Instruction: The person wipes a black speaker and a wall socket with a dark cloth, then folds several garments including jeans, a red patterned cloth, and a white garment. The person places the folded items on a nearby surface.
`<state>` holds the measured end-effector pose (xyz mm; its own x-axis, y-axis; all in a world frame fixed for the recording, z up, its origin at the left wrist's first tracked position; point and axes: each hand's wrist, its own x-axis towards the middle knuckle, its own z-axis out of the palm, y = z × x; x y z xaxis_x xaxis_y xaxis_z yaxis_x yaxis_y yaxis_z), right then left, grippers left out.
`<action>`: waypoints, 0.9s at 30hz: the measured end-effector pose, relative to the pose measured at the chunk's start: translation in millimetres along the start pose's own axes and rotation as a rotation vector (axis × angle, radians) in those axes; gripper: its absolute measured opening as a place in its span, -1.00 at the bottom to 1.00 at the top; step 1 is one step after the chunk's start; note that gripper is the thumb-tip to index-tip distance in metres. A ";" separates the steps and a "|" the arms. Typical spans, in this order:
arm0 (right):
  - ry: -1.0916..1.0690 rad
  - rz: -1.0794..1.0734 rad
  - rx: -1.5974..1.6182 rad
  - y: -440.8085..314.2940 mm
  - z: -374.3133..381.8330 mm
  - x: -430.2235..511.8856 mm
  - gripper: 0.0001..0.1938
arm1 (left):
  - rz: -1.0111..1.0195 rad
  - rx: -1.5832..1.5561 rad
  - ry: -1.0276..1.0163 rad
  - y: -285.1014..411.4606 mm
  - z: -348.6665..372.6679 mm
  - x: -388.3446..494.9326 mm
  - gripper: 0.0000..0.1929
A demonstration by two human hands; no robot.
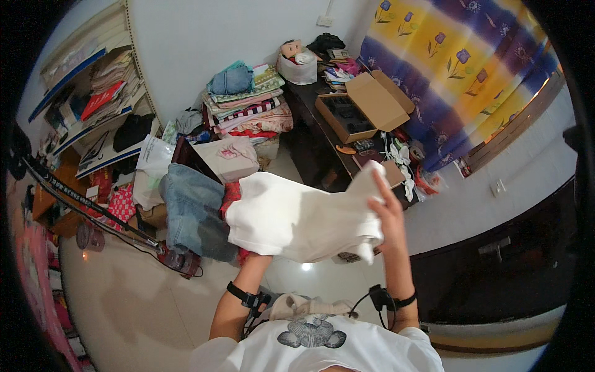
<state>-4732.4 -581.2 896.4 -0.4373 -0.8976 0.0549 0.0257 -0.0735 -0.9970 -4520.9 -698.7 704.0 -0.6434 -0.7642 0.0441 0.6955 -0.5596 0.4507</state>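
Observation:
A white cloth garment (pixel 307 218) is held up in front of me, stretched between my two arms. My right hand (pixel 389 211) grips its bunched right end, with fingers showing along the edge. The fabric covers my left hand; only the forearm comes out beneath its lower left edge, so that hand's grip is hidden. Directly left of the white cloth, blue denim jeans (pixel 197 216) hang over what looks like a dark chair back (pixel 195 160). Some red patterned fabric (pixel 231 197) shows between the jeans and the white garment.
Folded cloths (pixel 251 109) are stacked beyond the chair. On the dark desk (pixel 309 135) stand an open cardboard box (pixel 346 135) and a white bag (pixel 297 69). Shelves (pixel 97 111) with papers line the left wall. A black pole (pixel 93 204) slants at left; a patterned curtain (pixel 446 69) hangs at right.

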 end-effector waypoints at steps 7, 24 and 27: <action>-0.836 0.221 0.002 49.4 103.6 -2.9 -0.33 | -0.072 -0.099 -0.027 -19.5 -0.6 -35.6 -0.54; 0.086 0.599 0.657 216.8 32.8 -62.3 -0.38 | -0.184 -0.413 -0.060 -30.2 -20.7 -54.1 -0.57; 0.192 0.515 0.491 196.9 17.2 -59.8 -0.45 | -0.264 -0.489 -0.089 -35.2 -41.1 -46.1 -0.58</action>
<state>-4685.8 -549.5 697.8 -0.4100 -0.7824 -0.4688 0.6501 0.1099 -0.7519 -4502.6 -656.9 649.5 -0.8258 -0.5595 0.0707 0.5605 -0.8281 -0.0080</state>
